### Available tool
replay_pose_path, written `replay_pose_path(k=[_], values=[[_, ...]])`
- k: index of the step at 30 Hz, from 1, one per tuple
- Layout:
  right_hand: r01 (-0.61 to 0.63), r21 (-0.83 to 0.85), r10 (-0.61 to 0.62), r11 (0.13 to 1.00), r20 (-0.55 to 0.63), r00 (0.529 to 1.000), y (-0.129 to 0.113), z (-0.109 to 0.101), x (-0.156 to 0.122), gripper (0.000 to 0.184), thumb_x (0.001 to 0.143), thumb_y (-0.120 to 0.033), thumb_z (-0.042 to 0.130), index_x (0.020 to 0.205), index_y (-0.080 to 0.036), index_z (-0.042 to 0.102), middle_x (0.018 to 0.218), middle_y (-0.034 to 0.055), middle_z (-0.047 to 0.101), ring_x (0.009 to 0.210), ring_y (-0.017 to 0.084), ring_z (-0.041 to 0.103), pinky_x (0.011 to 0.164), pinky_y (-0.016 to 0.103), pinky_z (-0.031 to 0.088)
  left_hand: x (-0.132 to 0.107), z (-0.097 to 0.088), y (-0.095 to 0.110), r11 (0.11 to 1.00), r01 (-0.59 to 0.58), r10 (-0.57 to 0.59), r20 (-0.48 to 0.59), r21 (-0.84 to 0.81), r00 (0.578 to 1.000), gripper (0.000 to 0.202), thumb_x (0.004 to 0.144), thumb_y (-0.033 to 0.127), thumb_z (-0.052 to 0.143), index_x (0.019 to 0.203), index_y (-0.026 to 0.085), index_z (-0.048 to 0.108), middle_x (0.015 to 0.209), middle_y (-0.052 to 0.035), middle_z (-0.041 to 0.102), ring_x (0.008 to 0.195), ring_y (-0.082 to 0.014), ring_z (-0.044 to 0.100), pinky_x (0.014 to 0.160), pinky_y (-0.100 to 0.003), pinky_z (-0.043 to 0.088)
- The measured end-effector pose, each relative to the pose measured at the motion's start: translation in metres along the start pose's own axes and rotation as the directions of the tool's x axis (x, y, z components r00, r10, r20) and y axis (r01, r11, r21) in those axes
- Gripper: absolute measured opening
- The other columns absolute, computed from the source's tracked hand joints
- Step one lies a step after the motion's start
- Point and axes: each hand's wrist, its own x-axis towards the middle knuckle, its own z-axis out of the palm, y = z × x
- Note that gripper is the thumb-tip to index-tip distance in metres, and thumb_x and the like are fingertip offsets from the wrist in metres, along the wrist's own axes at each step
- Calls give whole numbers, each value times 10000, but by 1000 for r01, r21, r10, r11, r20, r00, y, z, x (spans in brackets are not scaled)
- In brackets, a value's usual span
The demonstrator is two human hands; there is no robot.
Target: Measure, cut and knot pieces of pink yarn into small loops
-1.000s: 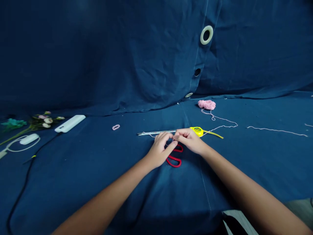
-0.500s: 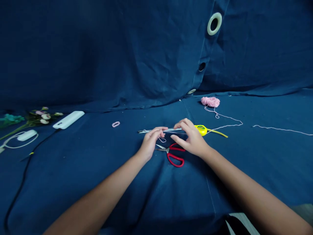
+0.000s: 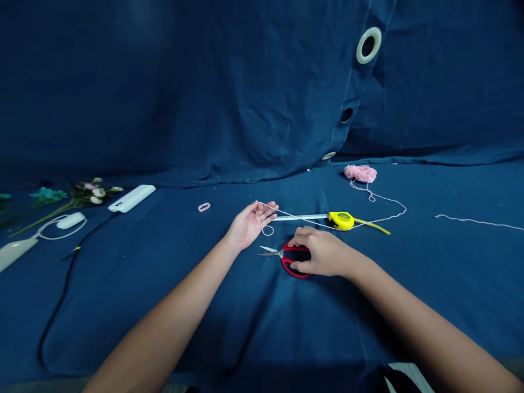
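Observation:
My left hand (image 3: 245,225) is turned palm up, with pink yarn (image 3: 282,209) pinched at the thumb and a small loop dangling below. Its other fingers are stretched out beside the pulled-out tape of the yellow tape measure (image 3: 341,220). My right hand (image 3: 321,251) has its fingers curled onto the red handles of the scissors (image 3: 295,274), thumb on the lower loop and fingers on the upper one. The scissors lie on the blue cloth, blades parted and pointing left. From my left hand the yarn runs rightward across the tape and past the tape measure.
A pink yarn bundle (image 3: 360,173) sits at the back right. A loose strand (image 3: 478,220) lies at far right, a small yarn ring (image 3: 203,207) left of my hands. Farther left are a white device (image 3: 132,198) with a black cable (image 3: 69,273) and artificial flowers (image 3: 97,192).
My right hand has come down and toward me from the yarn onto the scissors' handles. My left hand has rolled palm up, keeping the yarn. The view has shifted slightly left.

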Motion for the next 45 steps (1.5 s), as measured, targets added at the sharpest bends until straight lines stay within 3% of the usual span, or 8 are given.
replay_pose_path(k=[6, 11, 16, 21, 24, 28, 34, 45], values=[[-43, -74, 44, 996, 11, 999, 1, 5, 2, 512, 808, -425, 812, 1266, -213, 725, 1086, 90, 683, 1009, 270, 643, 880, 371, 522, 0, -3, 2, 999, 36, -36, 1, -30, 999, 289, 1016, 320, 562, 796, 180, 685, 1154, -67, 766, 1270, -256, 656, 1121, -444, 476], [-31, -123, 30, 992, -14, 999, 0, 7, 1, 340, 851, -359, 765, 1132, -172, 722, 1036, 106, 689, 970, 259, 646, 840, 354, 503, 1, -6, 6, 1000, -8, 8, -6, 20, 1000, 238, 1006, 337, 586, 830, 199, 670, 1171, -54, 760, 1290, -262, 642, 1106, -460, 481], [-104, 174, 108, 979, -9, 994, 8, -1, -1, 206, 950, -374, 645, 1054, -196, 644, 928, 53, 703, 773, 179, 619, 717, 301, 463, 2, -9, 9, 999, -25, 26, -32, 21, 999, 231, 1005, 352, 589, 840, 211, 667, 1187, -42, 758, 1300, -249, 636, 1099, -450, 489], [-143, 799, 177, 584, 47, 983, 10, 6, 9, 353, 920, -481, 709, 1093, -212, 560, 856, -5, 665, 656, 116, 564, 580, 229, 452, 1, -7, 8, 1000, -23, 23, -44, -12, 999, 243, 1024, 327, 548, 846, 216, 670, 1184, -28, 759, 1242, -227, 665, 1067, -425, 510], [-200, 915, 230, 350, 123, 965, 0, 17, 15, 466, 826, -562, 792, 1021, -190, 592, 746, -20, 619, 524, 91, 484, 434, 204, 388, 0, -4, 7, 1000, -25, 26, -51, 17, 998, 264, 1023, 348, 548, 825, 213, 659, 1196, -33, 758, 1251, -232, 660, 1077, -426, 505], [-250, 951, 224, 184, 207, 952, -14, 28, 17, 541, 848, -685, 712, 921, -152, 651, 679, -6, 584, 506, 95, 486, 440, 224, 425, 0, -1, 5, 1000, -15, 16, -48, 10, 999, 261, 1021, 353, 554, 830, 213, 663, 1162, -38, 766, 1240, -229, 667, 1095, -421, 494], [-293, 935, 156, 198, 265, 952, -17, 30, 15, 591, 914, -745, 574, 895, -158, 644, 649, 25, 610, 512, 88, 421, 449, 207, 202, 1, -4, 2, 1000, 4, -4, -11, 3, 1000, 285, 1026, 352, 554, 818, 200, 677, 1174, -56, 761, 1227, -236, 671, 1116, -421, 480], [-356, 914, 153, 195, 330, 932, -11, 31, 18, 674, 924, -832, 402, 959, -190, 605, 687, 35, 642, 470, 87, 310, 441, 219, 150, -6, 7, -3, 975, -15, -11, 117, 221, 993, 289, 996, 384, 602, 804, 178, 669, 1130, -107, 746, 1151, -264, 684, 1076, -415, 474]])
